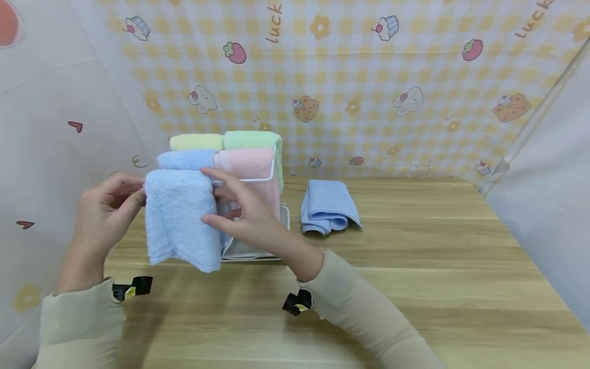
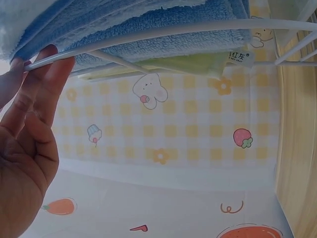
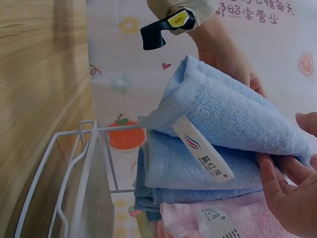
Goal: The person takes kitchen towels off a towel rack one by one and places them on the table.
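A light blue towel [image 1: 182, 220] hangs folded over the front of a white wire rack [image 1: 258, 179]. My left hand [image 1: 103, 218] pinches its upper left edge, where the left wrist view has the fingers [image 2: 47, 74] right at a white bar. At the towel's right side is my right hand [image 1: 244, 210], fingers spread, index at the top edge and thumb near the front. In the right wrist view, fingers [image 3: 272, 181] of that hand reach under the towel's fold. A white label [image 3: 203, 151] shows on the towel there. Behind it hang another blue towel [image 1: 186, 159] and a pink towel [image 1: 244, 161].
Yellow [image 1: 195, 142] and green towels [image 1: 253, 138] hang at the rack's back. Right of the rack, a folded blue cloth [image 1: 332, 202] lies on the wooden table [image 1: 415, 297]. A patterned curtain [image 1: 350, 77] stands behind, with a white sheet [image 1: 41, 128] on the left.
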A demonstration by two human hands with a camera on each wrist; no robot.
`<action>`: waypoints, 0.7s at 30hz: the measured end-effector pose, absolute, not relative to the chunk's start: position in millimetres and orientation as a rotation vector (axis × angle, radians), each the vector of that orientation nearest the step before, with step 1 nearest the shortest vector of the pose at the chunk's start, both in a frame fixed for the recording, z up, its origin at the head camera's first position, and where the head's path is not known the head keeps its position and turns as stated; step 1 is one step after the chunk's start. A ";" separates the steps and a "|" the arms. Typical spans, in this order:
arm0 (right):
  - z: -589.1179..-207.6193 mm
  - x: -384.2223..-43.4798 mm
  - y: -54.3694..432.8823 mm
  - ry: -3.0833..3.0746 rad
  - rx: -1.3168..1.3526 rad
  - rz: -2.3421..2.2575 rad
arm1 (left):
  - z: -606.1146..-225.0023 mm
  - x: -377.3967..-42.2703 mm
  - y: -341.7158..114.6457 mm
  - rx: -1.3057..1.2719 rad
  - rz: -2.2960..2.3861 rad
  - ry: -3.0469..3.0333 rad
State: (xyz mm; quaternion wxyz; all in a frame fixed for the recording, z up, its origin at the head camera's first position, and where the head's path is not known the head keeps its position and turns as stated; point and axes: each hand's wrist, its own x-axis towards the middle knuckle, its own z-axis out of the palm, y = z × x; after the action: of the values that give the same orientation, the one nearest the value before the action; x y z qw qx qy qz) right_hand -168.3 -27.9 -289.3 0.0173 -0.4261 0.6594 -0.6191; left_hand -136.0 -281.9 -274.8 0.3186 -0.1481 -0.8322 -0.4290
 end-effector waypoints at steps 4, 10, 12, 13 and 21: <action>-285.7 -169.3 -38.4 2.019 -1.341 -1.901 | -275.3 -134.6 -282.7 -0.415 -1.103 -2.182; -282.4 -171.5 -49.5 1.981 -1.279 -1.920 | -275.5 -135.6 -282.7 -0.416 -1.083 -2.187; -281.7 -172.3 -52.0 2.003 -1.269 -1.914 | -275.7 -136.3 -283.0 -0.413 -1.090 -2.179; -281.3 -172.6 -53.0 2.012 -1.266 -1.913 | -275.8 -136.6 -283.1 -0.411 -1.095 -2.174; -280.2 -174.0 -51.7 2.160 -1.252 -1.884 | -274.8 -136.4 -283.2 -0.434 -1.117 -2.185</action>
State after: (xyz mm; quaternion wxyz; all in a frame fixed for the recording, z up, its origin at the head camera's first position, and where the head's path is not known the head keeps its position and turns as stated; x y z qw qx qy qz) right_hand -174.0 -51.7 -280.2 0.0068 -0.4002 0.6906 -0.6024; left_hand -136.4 -283.2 -274.8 0.3192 -0.1650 -0.8310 -0.4247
